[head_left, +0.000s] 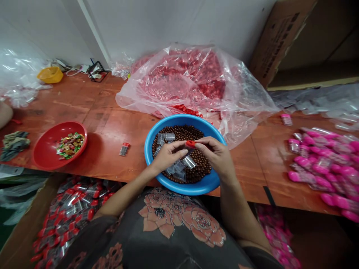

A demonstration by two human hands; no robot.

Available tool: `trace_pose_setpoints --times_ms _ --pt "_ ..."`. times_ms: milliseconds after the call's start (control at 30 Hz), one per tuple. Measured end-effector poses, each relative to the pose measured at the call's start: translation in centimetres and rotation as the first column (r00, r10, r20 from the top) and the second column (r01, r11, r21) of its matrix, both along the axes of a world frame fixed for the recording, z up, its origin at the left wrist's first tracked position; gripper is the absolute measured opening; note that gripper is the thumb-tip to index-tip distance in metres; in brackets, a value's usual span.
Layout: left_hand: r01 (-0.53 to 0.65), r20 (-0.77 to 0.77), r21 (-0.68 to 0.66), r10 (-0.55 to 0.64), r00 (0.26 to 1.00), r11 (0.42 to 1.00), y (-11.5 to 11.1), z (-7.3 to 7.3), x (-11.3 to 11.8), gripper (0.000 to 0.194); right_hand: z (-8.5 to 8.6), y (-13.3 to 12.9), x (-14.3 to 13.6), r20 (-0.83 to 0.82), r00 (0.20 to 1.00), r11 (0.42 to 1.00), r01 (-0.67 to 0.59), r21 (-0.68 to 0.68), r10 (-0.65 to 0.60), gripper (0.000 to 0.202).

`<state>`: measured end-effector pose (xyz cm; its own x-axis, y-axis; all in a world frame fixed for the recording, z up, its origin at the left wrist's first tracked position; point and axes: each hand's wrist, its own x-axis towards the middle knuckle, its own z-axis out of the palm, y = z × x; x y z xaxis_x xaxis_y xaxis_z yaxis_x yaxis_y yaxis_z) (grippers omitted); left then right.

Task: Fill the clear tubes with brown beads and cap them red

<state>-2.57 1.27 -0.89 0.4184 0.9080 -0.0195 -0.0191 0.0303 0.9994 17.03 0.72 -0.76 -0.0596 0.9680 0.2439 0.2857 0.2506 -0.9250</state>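
Note:
Above a blue basin (151,164), my left hand (169,155) is closed around a small clear plastic container (189,151). A red cap (190,144) sits at its top, pinched by the fingers of my right hand (217,155); whether it is fully seated I cannot tell. Brown beads (193,132) fill the basin, with several clear containers (178,168) lying on them. To the left, a red-capped container (124,149) with dark contents lies on the table.
Behind the basin is a large plastic bag (179,71) of red caps. A red bowl (42,151) of wrapped candies stands left. Pink-capped containers (328,160) are piled right. Below the table edge, a box holds red-capped containers (67,216). A cardboard box (277,41) stands back right.

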Motion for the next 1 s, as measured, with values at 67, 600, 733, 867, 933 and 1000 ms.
trace_pose_setpoints --times_ms 67,600,733,867,933,1000 --pt "-0.011 -0.063 0.036 0.013 0.998 0.999 -0.2 0.2 -0.2 0.037 0.1 -0.2 0.4 0.141 0.99 0.995 -0.041 0.09 0.028 0.019" --pt "-0.133 0.141 -0.292 0.18 0.973 0.947 -1.1 -0.2 2.4 0.059 -1.5 -1.7 -1.8 0.559 0.827 0.879 -0.222 0.421 -0.058 0.063" --pt "-0.138 0.066 -0.289 0.163 0.984 0.947 -1.5 0.3 3.0 0.056 -1.0 -2.0 -2.1 0.569 0.819 0.881 -0.212 0.424 -0.077 0.057" --pt "-0.148 0.037 -0.276 0.164 0.986 0.95 -1.7 0.0 3.1 0.055 -0.8 -1.9 -2.1 0.621 0.774 0.855 -0.237 0.462 -0.121 0.047" --pt "-0.155 0.047 -0.275 0.174 0.984 0.949 -1.8 -0.3 3.0 0.056 -0.8 -2.0 -2.1 0.628 0.768 0.864 -0.228 0.449 -0.124 0.044" --pt "-0.163 0.054 -0.265 0.184 0.981 0.95 -1.7 -0.4 2.9 0.058 -0.8 -2.1 -2.1 0.612 0.787 0.899 -0.214 0.381 -0.072 0.047"
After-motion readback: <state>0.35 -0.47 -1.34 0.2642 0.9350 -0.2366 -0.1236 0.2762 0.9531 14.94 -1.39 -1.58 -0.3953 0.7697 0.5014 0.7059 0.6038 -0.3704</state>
